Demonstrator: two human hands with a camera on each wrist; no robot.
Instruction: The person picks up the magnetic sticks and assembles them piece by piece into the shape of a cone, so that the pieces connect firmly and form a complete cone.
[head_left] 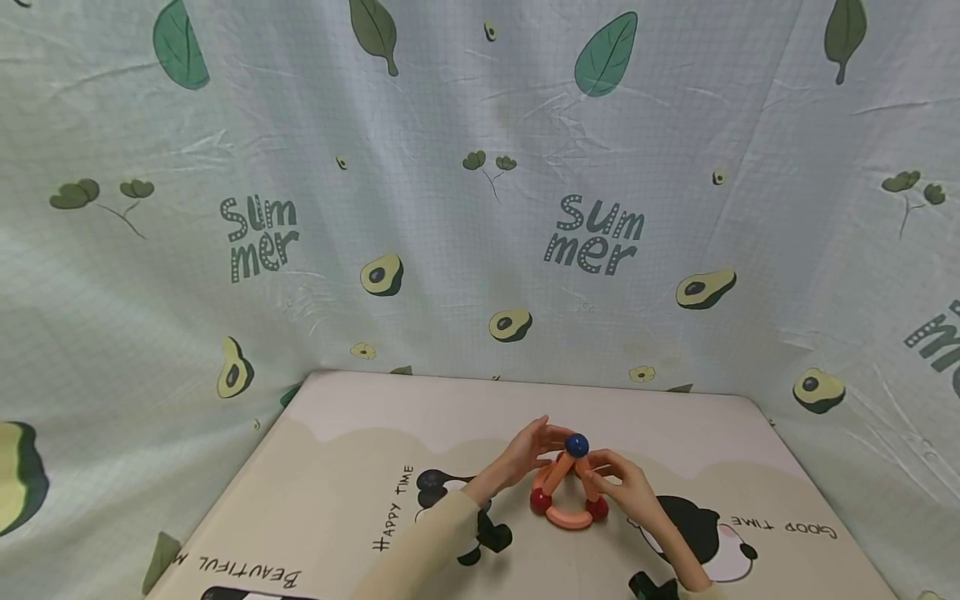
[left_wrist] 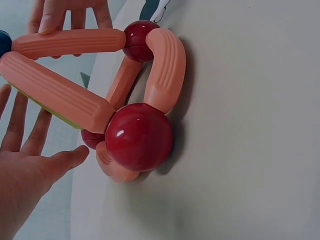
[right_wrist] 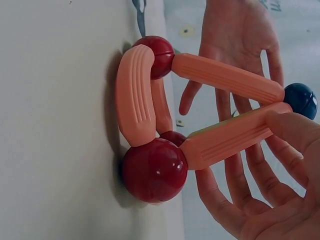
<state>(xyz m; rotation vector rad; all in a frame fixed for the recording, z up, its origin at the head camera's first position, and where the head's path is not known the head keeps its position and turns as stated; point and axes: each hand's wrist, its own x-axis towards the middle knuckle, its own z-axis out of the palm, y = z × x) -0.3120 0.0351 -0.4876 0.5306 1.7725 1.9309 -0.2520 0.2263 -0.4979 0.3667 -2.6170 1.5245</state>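
A pyramid of magnetic rods and balls stands on the table in the head view. Its top is a blue ball (head_left: 577,445), and red balls (left_wrist: 139,137) sit at the base corners. Curved orange rods (right_wrist: 135,95) join the red balls; straight orange rods (left_wrist: 60,92) slope up to the blue one. A yellow-green sliver shows behind one straight rod. My right hand (head_left: 628,483) pinches a straight orange rod (right_wrist: 235,135) near the top, thumb in front and fingers behind. On the other side, my left hand (head_left: 525,454) is beside the pyramid with its fingers extended, gripping nothing.
The pale table mat (head_left: 360,417) carries printed cartoon animals and lettering. A patterned curtain (head_left: 450,208) with leaves and avocados hangs behind and along the sides of the table. Dark wrist bands (head_left: 495,533) are on both forearms.
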